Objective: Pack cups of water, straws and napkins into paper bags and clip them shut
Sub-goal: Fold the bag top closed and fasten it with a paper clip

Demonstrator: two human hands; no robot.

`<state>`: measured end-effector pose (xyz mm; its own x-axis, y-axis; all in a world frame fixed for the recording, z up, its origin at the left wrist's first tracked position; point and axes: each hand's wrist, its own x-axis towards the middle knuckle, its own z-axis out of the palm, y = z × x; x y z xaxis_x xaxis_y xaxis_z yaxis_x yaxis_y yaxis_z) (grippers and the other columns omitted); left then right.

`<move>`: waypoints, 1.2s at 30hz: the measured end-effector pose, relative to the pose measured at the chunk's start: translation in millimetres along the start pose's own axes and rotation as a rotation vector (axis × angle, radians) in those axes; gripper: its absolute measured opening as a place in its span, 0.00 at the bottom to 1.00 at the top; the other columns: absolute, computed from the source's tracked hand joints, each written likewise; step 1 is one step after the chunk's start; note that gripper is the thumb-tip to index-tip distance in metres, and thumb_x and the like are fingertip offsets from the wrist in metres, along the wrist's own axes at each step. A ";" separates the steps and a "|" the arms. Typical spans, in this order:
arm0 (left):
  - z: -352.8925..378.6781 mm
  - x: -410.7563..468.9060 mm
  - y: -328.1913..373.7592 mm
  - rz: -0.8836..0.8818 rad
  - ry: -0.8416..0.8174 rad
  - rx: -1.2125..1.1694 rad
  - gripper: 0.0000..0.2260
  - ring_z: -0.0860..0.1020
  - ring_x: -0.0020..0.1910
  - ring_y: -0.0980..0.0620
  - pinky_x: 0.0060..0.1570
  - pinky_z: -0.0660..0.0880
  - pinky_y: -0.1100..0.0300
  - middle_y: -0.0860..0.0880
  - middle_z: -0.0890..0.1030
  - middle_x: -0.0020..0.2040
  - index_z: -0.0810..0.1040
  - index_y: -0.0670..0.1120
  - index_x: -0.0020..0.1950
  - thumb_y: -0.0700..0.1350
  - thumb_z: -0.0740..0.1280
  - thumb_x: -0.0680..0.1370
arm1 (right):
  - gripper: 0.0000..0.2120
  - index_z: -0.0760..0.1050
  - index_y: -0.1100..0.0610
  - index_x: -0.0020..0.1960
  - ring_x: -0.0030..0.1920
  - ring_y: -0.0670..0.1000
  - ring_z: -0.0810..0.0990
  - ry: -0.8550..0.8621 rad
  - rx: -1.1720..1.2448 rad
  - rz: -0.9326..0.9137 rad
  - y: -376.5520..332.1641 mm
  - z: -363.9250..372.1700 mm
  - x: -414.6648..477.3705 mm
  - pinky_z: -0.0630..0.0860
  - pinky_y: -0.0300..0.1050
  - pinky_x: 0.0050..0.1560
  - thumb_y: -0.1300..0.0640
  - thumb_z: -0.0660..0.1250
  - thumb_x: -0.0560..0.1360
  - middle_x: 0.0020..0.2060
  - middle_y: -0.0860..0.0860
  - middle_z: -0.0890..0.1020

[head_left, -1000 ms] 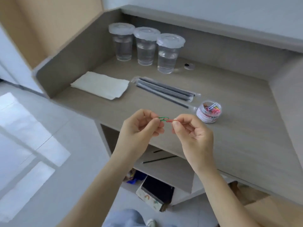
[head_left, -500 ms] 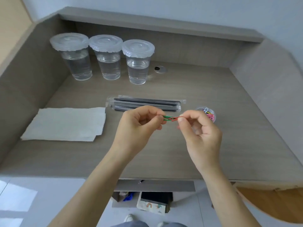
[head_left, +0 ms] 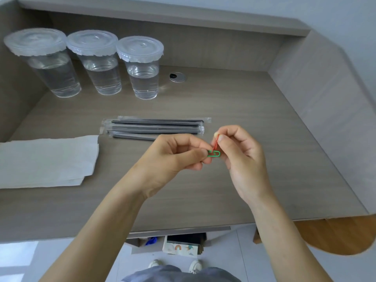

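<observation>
Head view: three cups, perhaps four straws, two clips touching.

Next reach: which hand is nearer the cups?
Left. The left hand, pinching a green clip, is in front of the cups, slightly right; the right hand, pinching a red clip, is farther right.

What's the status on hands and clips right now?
Left hand pinches green clip. Right hand pinches red clip; clips look linked. Cups, straws on desk, not packed.
</observation>
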<state>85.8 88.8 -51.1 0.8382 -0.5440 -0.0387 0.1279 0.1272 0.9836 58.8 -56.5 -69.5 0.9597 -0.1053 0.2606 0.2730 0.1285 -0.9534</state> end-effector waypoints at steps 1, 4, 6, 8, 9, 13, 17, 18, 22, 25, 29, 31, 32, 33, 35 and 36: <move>2.1 1.9 -2.1 -0.009 -0.008 -0.054 0.04 0.76 0.29 0.58 0.34 0.73 0.69 0.50 0.80 0.31 0.78 0.42 0.40 0.35 0.70 0.70 | 0.03 0.76 0.50 0.38 0.34 0.44 0.78 0.004 0.018 0.030 0.3 -2.7 0.6 0.75 0.37 0.38 0.56 0.65 0.69 0.31 0.45 0.79; 9.0 8.2 -9.9 -0.013 0.054 -0.176 0.07 0.75 0.29 0.57 0.35 0.74 0.67 0.49 0.80 0.31 0.75 0.43 0.41 0.36 0.71 0.69 | 0.03 0.72 0.57 0.41 0.31 0.44 0.78 0.029 0.064 0.061 1.9 -8.2 2.2 0.76 0.37 0.37 0.60 0.60 0.72 0.29 0.45 0.79; 13.2 10.7 -13.1 0.010 0.101 -0.167 0.05 0.76 0.29 0.58 0.36 0.75 0.67 0.49 0.80 0.32 0.75 0.43 0.41 0.39 0.69 0.68 | 0.03 0.72 0.58 0.41 0.31 0.43 0.79 0.048 0.070 0.050 2.2 -9.9 2.8 0.76 0.36 0.37 0.61 0.60 0.71 0.29 0.45 0.79; 16.6 11.8 -14.3 0.037 0.133 -0.121 0.05 0.77 0.31 0.57 0.38 0.75 0.67 0.49 0.82 0.34 0.76 0.44 0.41 0.42 0.66 0.67 | 0.02 0.72 0.57 0.40 0.31 0.43 0.80 0.080 0.044 0.032 2.2 -11.2 3.3 0.75 0.34 0.36 0.61 0.61 0.71 0.30 0.45 0.80; 17.7 12.4 -14.9 0.046 0.143 -0.096 0.04 0.78 0.32 0.57 0.38 0.75 0.67 0.48 0.83 0.35 0.76 0.44 0.42 0.42 0.66 0.68 | 0.02 0.73 0.57 0.40 0.31 0.43 0.80 0.098 0.023 0.022 1.9 -11.5 3.2 0.74 0.33 0.35 0.61 0.61 0.71 0.30 0.45 0.81; 20.1 15.2 -17.0 0.032 0.186 -0.066 0.04 0.78 0.33 0.57 0.40 0.76 0.66 0.48 0.83 0.36 0.78 0.44 0.43 0.37 0.65 0.74 | 0.06 0.74 0.54 0.39 0.32 0.43 0.80 0.175 -0.112 -0.047 3.3 -13.2 1.6 0.74 0.33 0.36 0.63 0.65 0.73 0.31 0.44 0.81; 25.7 18.4 -18.1 -0.022 0.204 -0.128 0.11 0.78 0.35 0.58 0.43 0.76 0.65 0.51 0.82 0.36 0.78 0.46 0.43 0.49 0.69 0.64 | 0.03 0.75 0.46 0.38 0.36 0.47 0.82 0.227 -0.297 -0.136 7.6 -18.8 -1.5 0.79 0.48 0.42 0.53 0.67 0.70 0.33 0.43 0.82; 27.6 19.3 -18.2 -0.031 0.209 -0.123 0.13 0.78 0.35 0.58 0.43 0.76 0.65 0.51 0.82 0.36 0.78 0.47 0.43 0.50 0.70 0.62 | 0.02 0.75 0.45 0.38 0.36 0.48 0.82 0.228 -0.336 -0.163 8.9 -20.9 -2.4 0.79 0.51 0.43 0.51 0.66 0.70 0.34 0.42 0.82; 35.0 22.8 -20.1 -0.043 0.230 -0.091 0.11 0.78 0.35 0.57 0.44 0.76 0.64 0.52 0.82 0.34 0.78 0.47 0.43 0.45 0.77 0.65 | 0.05 0.76 0.42 0.42 0.38 0.47 0.82 0.238 -0.451 -0.248 11.2 -26.7 -4.7 0.80 0.55 0.42 0.52 0.64 0.71 0.36 0.42 0.82; 38.8 25.8 -21.7 -0.026 0.267 -0.114 0.07 0.78 0.33 0.57 0.41 0.76 0.66 0.50 0.82 0.34 0.78 0.47 0.42 0.36 0.71 0.71 | 0.05 0.76 0.42 0.40 0.37 0.46 0.81 0.276 -0.431 -0.284 11.5 -31.0 -6.0 0.80 0.52 0.42 0.52 0.65 0.72 0.36 0.40 0.81; 43.2 27.0 -22.1 -0.018 0.283 -0.116 0.07 0.77 0.31 0.57 0.38 0.76 0.67 0.51 0.81 0.31 0.78 0.46 0.40 0.34 0.67 0.73 | 0.08 0.76 0.39 0.41 0.36 0.49 0.81 0.297 -0.402 -0.292 10.2 -37.3 -6.3 0.78 0.46 0.42 0.52 0.64 0.72 0.35 0.42 0.81; 45.5 27.3 -21.4 -0.020 0.283 -0.132 0.08 0.77 0.30 0.58 0.37 0.76 0.68 0.51 0.81 0.31 0.79 0.45 0.39 0.35 0.65 0.75 | 0.07 0.76 0.39 0.40 0.36 0.50 0.80 0.303 -0.383 -0.284 10.1 -40.1 -5.7 0.76 0.43 0.42 0.52 0.64 0.71 0.35 0.43 0.81; 46.2 27.6 -21.6 -0.019 0.288 -0.132 0.09 0.77 0.30 0.58 0.37 0.76 0.68 0.51 0.81 0.31 0.79 0.45 0.39 0.35 0.64 0.75 | 0.07 0.76 0.40 0.40 0.36 0.50 0.80 0.308 -0.363 -0.275 10.3 -41.6 -5.3 0.76 0.41 0.42 0.52 0.64 0.71 0.34 0.43 0.81; 46.8 28.0 -21.5 -0.018 0.293 -0.125 0.09 0.77 0.30 0.58 0.37 0.76 0.68 0.51 0.81 0.31 0.79 0.46 0.39 0.35 0.64 0.76 | 0.07 0.77 0.40 0.40 0.36 0.49 0.80 0.314 -0.338 -0.265 10.8 -43.1 -4.8 0.76 0.41 0.42 0.52 0.64 0.71 0.34 0.43 0.81; 47.7 29.0 -21.8 -0.010 0.301 -0.088 0.09 0.77 0.30 0.58 0.39 0.76 0.67 0.51 0.81 0.31 0.79 0.46 0.39 0.35 0.64 0.75 | 0.06 0.77 0.41 0.40 0.36 0.49 0.80 0.326 -0.302 -0.244 11.9 -46.3 -3.9 0.75 0.39 0.42 0.52 0.65 0.71 0.34 0.44 0.81; 48.0 29.6 -22.2 -0.005 0.302 -0.061 0.09 0.77 0.30 0.58 0.40 0.76 0.66 0.51 0.81 0.31 0.79 0.46 0.39 0.35 0.65 0.75 | 0.05 0.77 0.41 0.40 0.36 0.48 0.80 0.330 -0.288 -0.232 12.5 -47.8 -3.4 0.75 0.39 0.42 0.51 0.65 0.70 0.34 0.44 0.81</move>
<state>82.3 30.0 -65.6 0.9560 -0.2745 -0.1030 0.1563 0.1797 0.9712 55.8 -101.7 -89.6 0.7907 -0.4114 0.4534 0.4026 -0.2084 -0.8913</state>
